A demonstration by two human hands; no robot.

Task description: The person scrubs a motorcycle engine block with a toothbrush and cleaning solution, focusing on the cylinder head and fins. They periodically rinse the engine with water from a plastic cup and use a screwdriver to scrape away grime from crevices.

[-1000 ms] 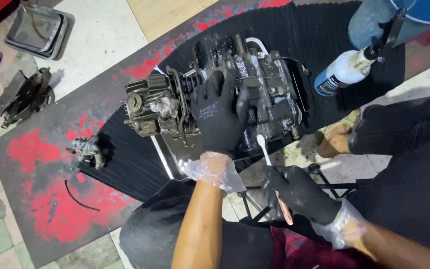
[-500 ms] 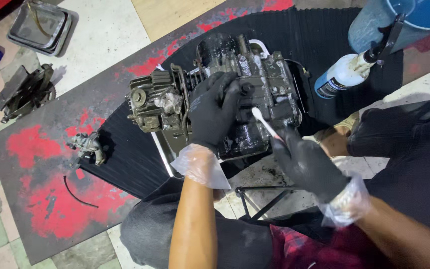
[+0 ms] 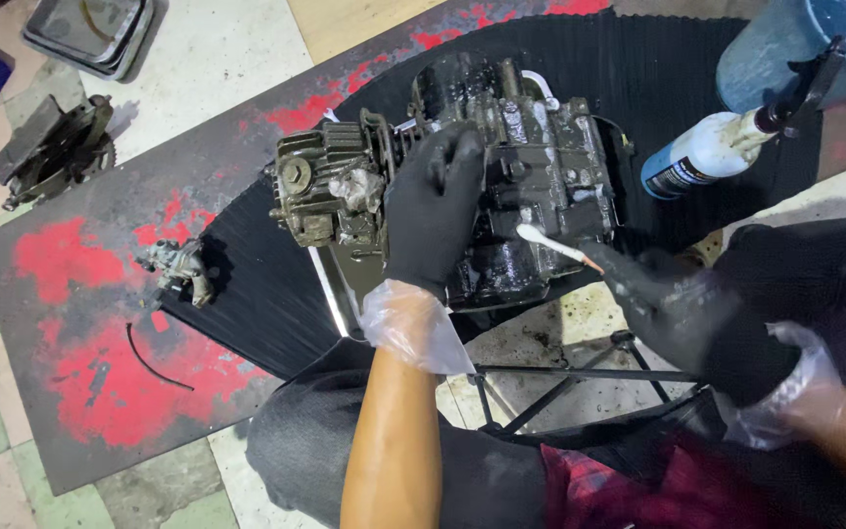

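Your left hand [image 3: 435, 211], black-gloved, lies spread flat over the greasy engine block [image 3: 501, 186], gripping nothing. Your right hand [image 3: 682, 318] is closed around a small white-headed brush [image 3: 552, 245], bristles touching the block's side. Engine sits on the black ribbed mat [image 3: 266, 284]; spray bottle [image 3: 702, 157] nearby.
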